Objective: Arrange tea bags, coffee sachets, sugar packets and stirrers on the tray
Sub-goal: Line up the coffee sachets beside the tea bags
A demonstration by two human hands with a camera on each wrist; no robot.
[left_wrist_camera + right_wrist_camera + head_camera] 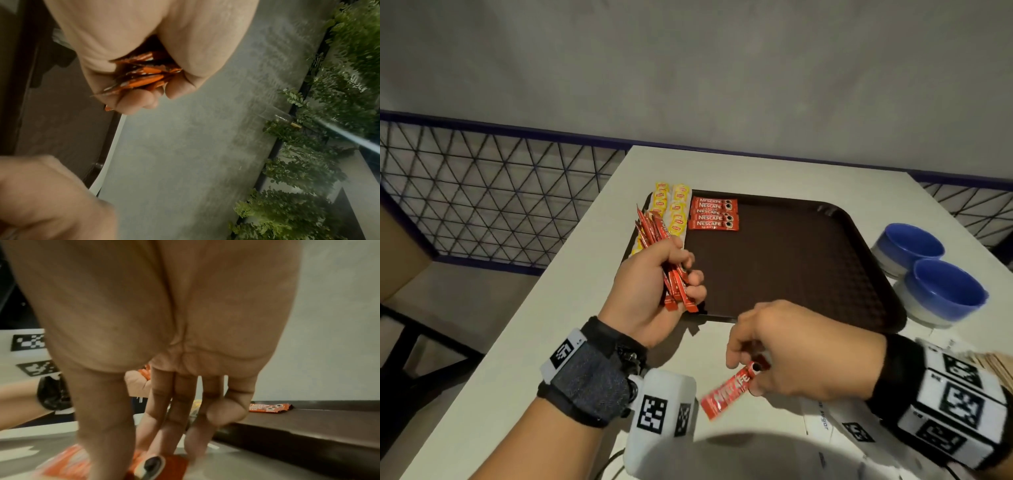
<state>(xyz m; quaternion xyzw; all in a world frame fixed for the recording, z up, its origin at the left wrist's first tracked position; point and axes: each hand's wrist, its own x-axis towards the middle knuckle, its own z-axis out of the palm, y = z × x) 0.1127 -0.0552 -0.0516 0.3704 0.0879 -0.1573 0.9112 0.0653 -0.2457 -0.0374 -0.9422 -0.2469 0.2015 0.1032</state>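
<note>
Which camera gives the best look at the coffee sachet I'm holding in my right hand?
The head view: the coffee sachet shows whole, red with its lettering, pinched by the right hand above the table. The right wrist view shows only a blurred part under the fingers. The left wrist view does not show it.

Your head camera looks forward and down from above onto the tabletop [558,308] and the brown tray [791,267]; your left wrist camera sits close behind the left hand [144,48], facing along it past the tray's edge toward a wall; your right wrist camera looks along the right hand [164,321] at tabletop level; all three share the tray.
</note>
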